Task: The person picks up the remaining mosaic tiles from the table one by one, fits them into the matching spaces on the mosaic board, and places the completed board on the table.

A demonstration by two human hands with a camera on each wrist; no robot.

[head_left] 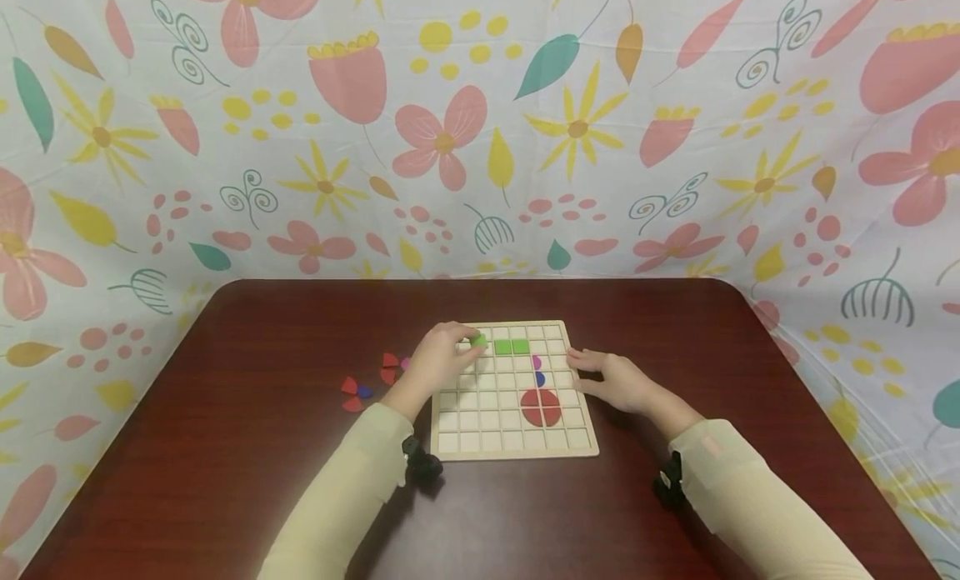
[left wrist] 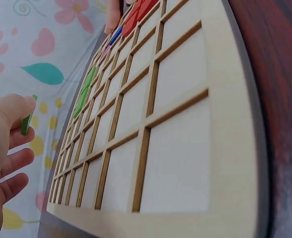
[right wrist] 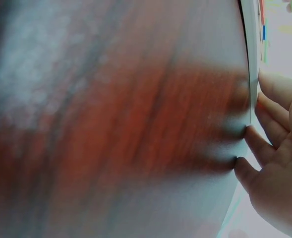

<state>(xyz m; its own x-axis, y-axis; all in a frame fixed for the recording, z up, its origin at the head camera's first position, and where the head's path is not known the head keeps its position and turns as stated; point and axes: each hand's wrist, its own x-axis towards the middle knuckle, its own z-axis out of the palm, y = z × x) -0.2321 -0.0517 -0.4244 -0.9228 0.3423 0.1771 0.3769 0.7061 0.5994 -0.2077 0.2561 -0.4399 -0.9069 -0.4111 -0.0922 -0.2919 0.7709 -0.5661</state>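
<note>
My left hand (head_left: pixel 441 359) pinches a small green square tile (head_left: pixel 479 340) between thumb and fingertips, above the upper left of a wooden grid board (head_left: pixel 517 457). In the left wrist view the tile (left wrist: pixel 29 119) is held on edge, with the other fingers spread loosely. Two green squares (head_left: pixel 512 347) lie side by side in the board's upper rows. Lower right of them sit a magenta piece (head_left: pixel 537 362), a blue piece (head_left: pixel 540 379) and a red circle (head_left: pixel 542 407) made of quarter pieces. My right hand (head_left: pixel 618 382) rests its fingertips at the board's right edge, fingers relaxed.
Left of the board, loose red pieces (head_left: pixel 351 386), a blue piece (head_left: pixel 364 392) and a partly hidden magenta piece (head_left: pixel 406 364) lie on the dark wooden table (head_left: pixel 247 447). A flower-patterned cloth (head_left: pixel 540 222) hangs behind the table.
</note>
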